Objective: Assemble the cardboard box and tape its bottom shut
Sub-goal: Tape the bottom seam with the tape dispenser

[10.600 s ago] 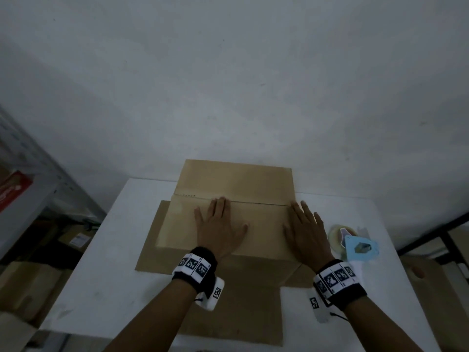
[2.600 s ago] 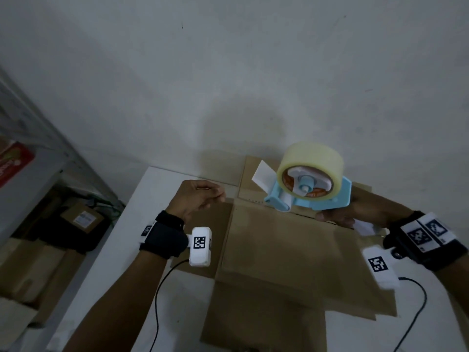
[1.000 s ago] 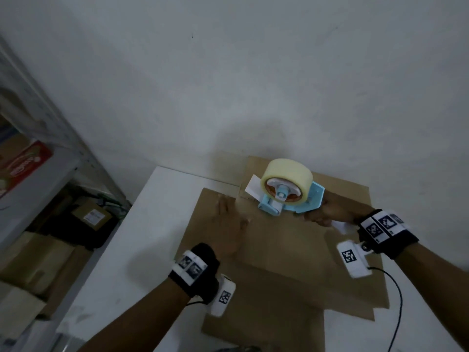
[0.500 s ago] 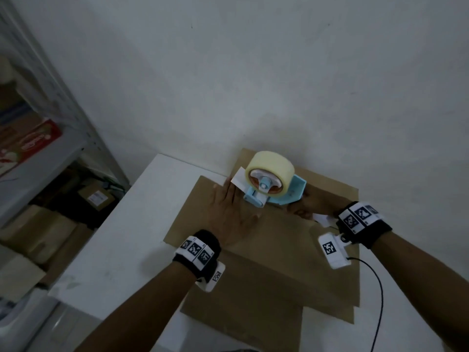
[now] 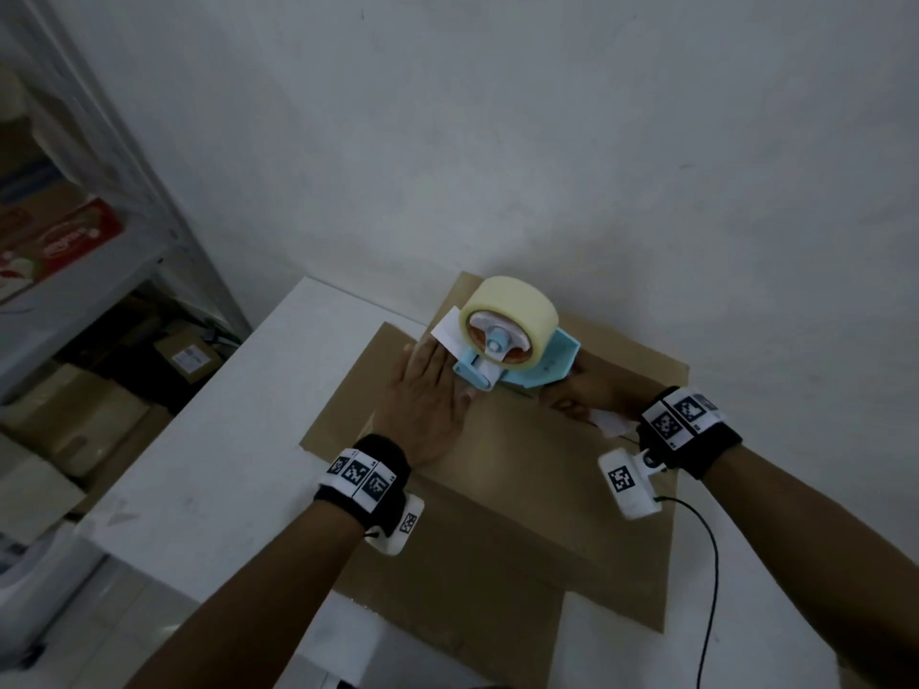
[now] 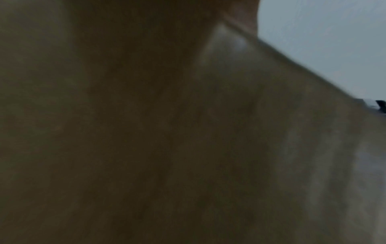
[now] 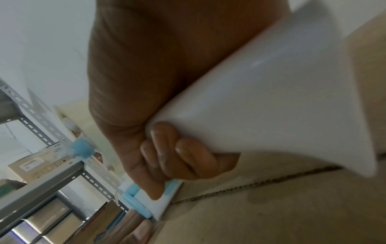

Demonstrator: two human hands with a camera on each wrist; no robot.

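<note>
Cardboard box (image 5: pixel 517 469) lies under both hands: left hand (image 5: pixel 427 410) flat, right hand (image 5: pixel 592 395) gripping tape dispenser (image 5: pixel 512 350).

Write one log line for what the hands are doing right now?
left hand: flat on cardboard box, holding flaps | right hand: grips tape dispenser at seam | bottom: not yet taped

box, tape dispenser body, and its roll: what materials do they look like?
Box: matte brown corrugated cardboard; the fluted flap edge shows in the right wrist view.
Tape dispenser: smooth light-blue moulded plastic, probably; its white handle looks glossy.
Tape roll: translucent yellowish film, likely clear plastic packing tape.
</note>
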